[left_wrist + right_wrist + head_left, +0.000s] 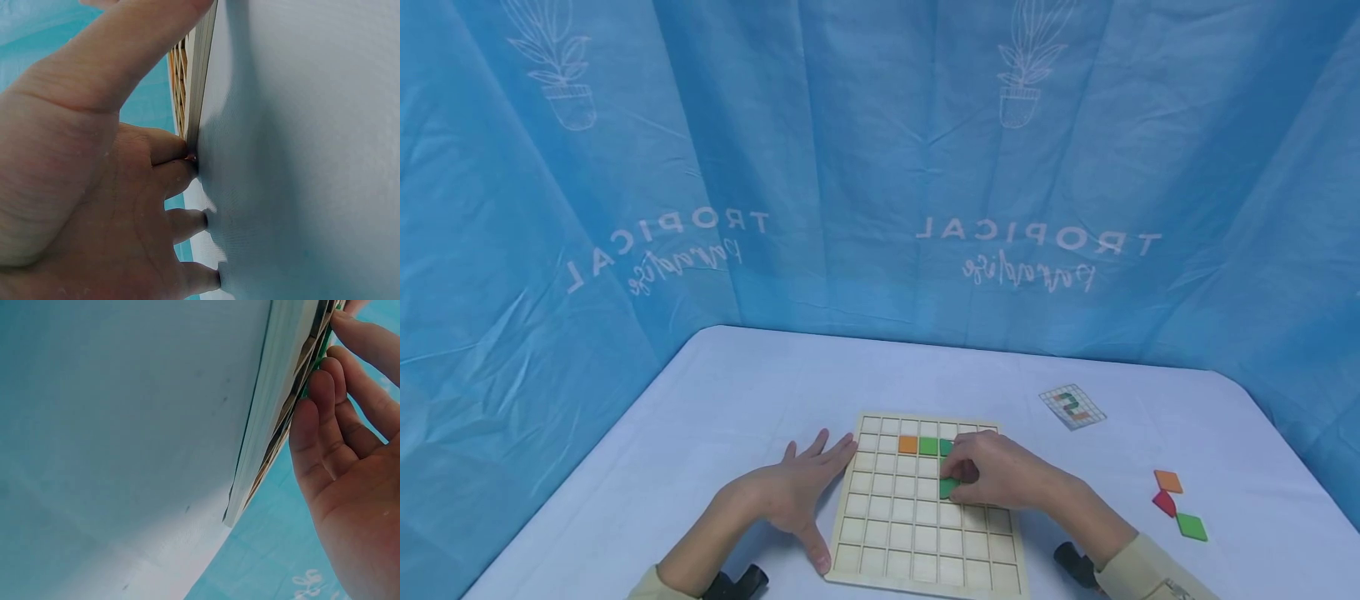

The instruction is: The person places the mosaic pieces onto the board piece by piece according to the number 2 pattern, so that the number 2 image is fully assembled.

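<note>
Head view: my left hand (796, 492) lies spread wide, thumb and fingertips against the left edge of the gridded board (925, 537). My right hand (1000, 472) is over the board, fingers bent, fingertips at a dark green tile (948, 489) in the grid; whether they pinch it I cannot tell. In an upper row I note an orange tile (907, 444) beside a light green tile (928, 447). A patterned card (1072, 407) lies beyond the board, to the right.
</note>
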Tool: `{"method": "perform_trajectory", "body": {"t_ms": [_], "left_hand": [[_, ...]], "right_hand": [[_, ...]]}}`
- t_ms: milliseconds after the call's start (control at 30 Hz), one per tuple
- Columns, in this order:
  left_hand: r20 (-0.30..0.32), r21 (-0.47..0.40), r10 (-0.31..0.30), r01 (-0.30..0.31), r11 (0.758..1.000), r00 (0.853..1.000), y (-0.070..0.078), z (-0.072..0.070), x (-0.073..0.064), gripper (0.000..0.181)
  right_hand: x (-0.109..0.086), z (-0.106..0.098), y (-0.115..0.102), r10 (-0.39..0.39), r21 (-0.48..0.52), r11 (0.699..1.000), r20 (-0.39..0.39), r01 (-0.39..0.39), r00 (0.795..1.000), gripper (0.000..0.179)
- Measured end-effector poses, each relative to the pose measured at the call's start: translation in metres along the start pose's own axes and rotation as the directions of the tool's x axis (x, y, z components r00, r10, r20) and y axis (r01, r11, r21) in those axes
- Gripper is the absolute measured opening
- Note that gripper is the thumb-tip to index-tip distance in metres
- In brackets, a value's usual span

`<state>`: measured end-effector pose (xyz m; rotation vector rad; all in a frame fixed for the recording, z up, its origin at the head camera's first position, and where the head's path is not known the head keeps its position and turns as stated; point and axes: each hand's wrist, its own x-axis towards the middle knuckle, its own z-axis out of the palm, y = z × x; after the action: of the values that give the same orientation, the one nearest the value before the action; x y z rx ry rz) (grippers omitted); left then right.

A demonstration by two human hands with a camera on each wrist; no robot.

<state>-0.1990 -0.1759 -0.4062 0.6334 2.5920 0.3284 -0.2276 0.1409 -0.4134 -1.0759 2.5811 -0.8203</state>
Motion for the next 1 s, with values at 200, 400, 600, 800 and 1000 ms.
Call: {"method": "perform_trajectory", "body": {"t_ms": [200, 400, 600, 800, 1000], "left_hand": [[0.004, 0.006, -0.005, 0.004, 1.000, 1.000, 0.000, 0.000, 0.001, 0.147], [0.006, 0.014, -0.005, 0.005, 1.000, 1.000, -0.001, 0.000, 0.001, 0.148], [0.010, 0.001, 0.004, -0.004, 1.000, 1.000, -0.001, -0.001, 0.000, 0.147], [0.011, 0.010, -0.008, 0.008, 1.000, 1.000, -0.001, -0.001, 0.000, 0.147], [0.010, -0.001, -0.002, 0.002, 1.000, 1.000, 0.001, -0.001, -0.001, 0.146]], "right_hand": [[-0.009, -0.008, 0.003, 0.018, 0.041, 0.999, -0.016, -0.017, 1.000, 0.018], [-0.026, -0.022, 0.010, 0.044, 0.089, 0.995, -0.050, -0.040, 0.998, 0.017], [-0.048, -0.035, 0.017, 0.096, 0.054, 0.994, -0.078, -0.092, 0.992, 0.017], [-0.074, -0.045, 0.027, 0.102, 0.042, 0.994, -0.099, -0.098, 0.990, 0.019], [-0.101, -0.052, 0.037, 0.074, 0.065, 0.996, -0.120, -0.067, 0.990, 0.020]]}}
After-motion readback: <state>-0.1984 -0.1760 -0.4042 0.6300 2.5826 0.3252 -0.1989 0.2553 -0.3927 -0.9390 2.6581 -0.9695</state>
